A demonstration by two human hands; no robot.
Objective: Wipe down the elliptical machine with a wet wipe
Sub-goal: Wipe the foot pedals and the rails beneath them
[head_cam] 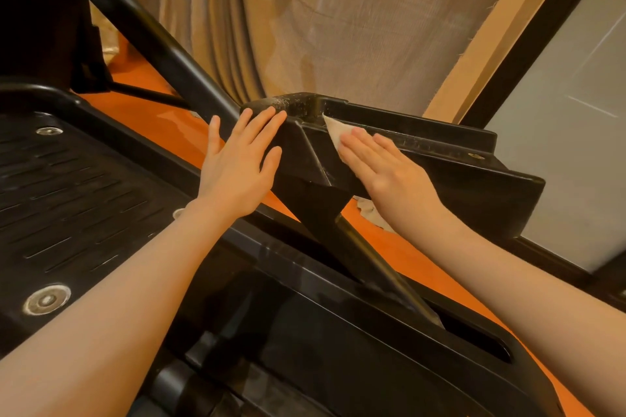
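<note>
R hand (pixel 386 169): fingers straight, flat, pressing wipe (pixel 333 132) against side wall of black pedal (pixel 457 176); no grip, wipe pinned under palm w/ its corner showing past fingertips. L hand (pixel 237 162): fingers straight, spread, resting on pedal's front corner beside black bar (pixel 159 44). Second pedal (pixel 74 193) at left. Orange floor (pixel 152 105) below.

Ahead of me hangs a beige curtain (pixel 305 27), folded at its left and lit warmly. To my right stands a dark-framed frosted panel (pixel 569 132). Below me runs a glossy orange floor (pixel 159 112).
</note>
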